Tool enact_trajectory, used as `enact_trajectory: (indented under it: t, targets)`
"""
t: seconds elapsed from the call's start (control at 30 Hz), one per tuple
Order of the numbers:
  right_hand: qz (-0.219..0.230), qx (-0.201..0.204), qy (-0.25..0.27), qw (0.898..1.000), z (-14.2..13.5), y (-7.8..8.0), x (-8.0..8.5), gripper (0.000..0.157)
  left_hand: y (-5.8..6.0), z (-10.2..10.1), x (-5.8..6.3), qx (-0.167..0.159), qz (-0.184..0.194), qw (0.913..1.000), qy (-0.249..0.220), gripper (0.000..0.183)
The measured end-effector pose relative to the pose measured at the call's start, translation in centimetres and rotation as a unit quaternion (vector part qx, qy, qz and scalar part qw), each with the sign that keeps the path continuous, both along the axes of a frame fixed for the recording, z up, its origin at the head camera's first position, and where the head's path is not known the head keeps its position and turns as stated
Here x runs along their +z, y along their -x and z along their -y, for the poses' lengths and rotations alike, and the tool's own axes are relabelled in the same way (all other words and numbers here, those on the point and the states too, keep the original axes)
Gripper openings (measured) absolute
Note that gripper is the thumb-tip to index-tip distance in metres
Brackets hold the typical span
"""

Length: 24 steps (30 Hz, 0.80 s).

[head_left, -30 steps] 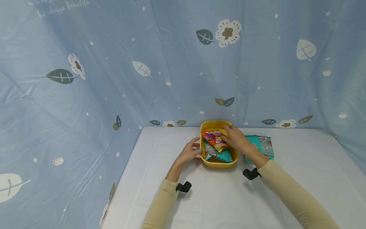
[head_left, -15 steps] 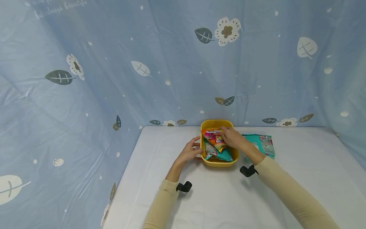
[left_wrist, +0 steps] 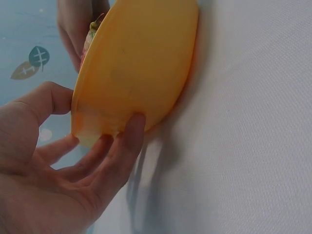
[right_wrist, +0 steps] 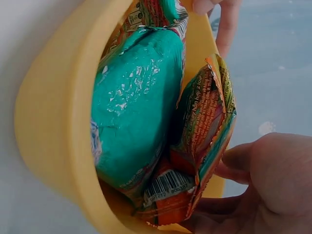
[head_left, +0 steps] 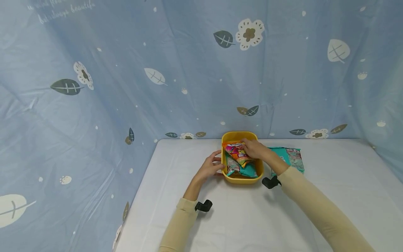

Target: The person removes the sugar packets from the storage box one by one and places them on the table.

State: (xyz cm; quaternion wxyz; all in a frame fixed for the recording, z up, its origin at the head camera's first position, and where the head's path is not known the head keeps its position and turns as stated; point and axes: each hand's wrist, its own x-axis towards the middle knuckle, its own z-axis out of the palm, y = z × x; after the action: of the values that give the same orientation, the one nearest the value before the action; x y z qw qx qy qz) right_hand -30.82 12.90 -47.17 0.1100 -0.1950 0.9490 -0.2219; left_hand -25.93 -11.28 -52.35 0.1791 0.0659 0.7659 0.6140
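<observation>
Blue cloth (head_left: 195, 49) with printed leaves (head_left: 223, 39), flowers (head_left: 249, 34); white tabletop (head_left: 239, 217).

The left hand (left_wrist: 63, 165) is holding the yellow container (left_wrist: 136, 63) by its edge, one fingertip resting on the outer wall. Beyond the rim, part of the right hand (left_wrist: 75, 22) is showing beside a colourful scrap, perhaps a packet (left_wrist: 89, 38). The container is casting shadow across the white surface (left_wrist: 253, 117); a leaf-printed blue cloth (left_wrist: 24, 24) is hanging behind.
</observation>
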Motion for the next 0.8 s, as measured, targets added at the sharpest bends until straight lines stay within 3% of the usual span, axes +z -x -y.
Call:
enact_trajectory:
  t: [0.33,0.8]
  targets:
    - [0.066,-0.003,-0.013,0.998,0.4,0.5,-0.1,0.046,-0.1,-0.2,0.1,0.0,-0.004,1.0,0.003,0.071]
    - [0.066,-0.016,-0.026,0.997,1.3,0.5,-0.2,0.047,-0.2,-0.1,0.3,0.004,0.0,1.0,0.008,0.069]
